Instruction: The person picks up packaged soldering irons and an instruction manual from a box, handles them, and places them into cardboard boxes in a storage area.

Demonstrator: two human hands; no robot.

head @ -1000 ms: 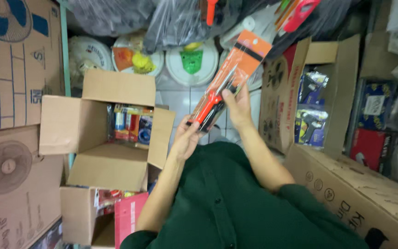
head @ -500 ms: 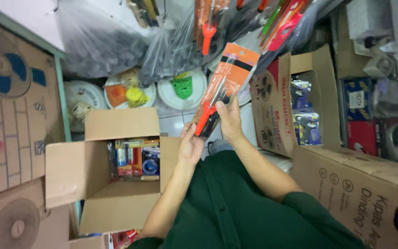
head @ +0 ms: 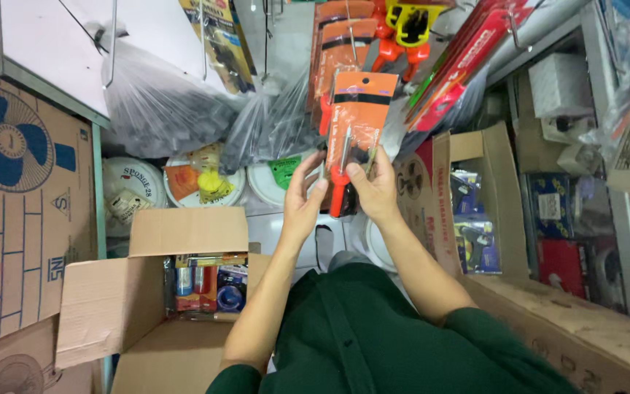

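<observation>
Both hands hold one orange carded tool package (head: pixel 356 117) upright in front of me; a red-handled tool shows at its lower end. My left hand (head: pixel 303 198) grips its left edge and my right hand (head: pixel 373 187) grips the right edge and the handle. The package's top is level with a row of similar orange packages (head: pixel 337 44) hanging from hooks on the wall. Below my left arm an open cardboard box (head: pixel 140 306) holds several small packaged goods.
Clear plastic bags (head: pixel 162 102) hang on the wall above white round tubs (head: pixel 131 191). A fan carton (head: pixel 23 204) stands at the left. Open cartons of packaged goods (head: pixel 475 211) and shelves are at the right. A long carton (head: pixel 585 321) lies at the lower right.
Both hands have lifted the orange package and turned it from tilted to upright, up toward the hanging packages. The view has tilted up, showing more of the wall.
</observation>
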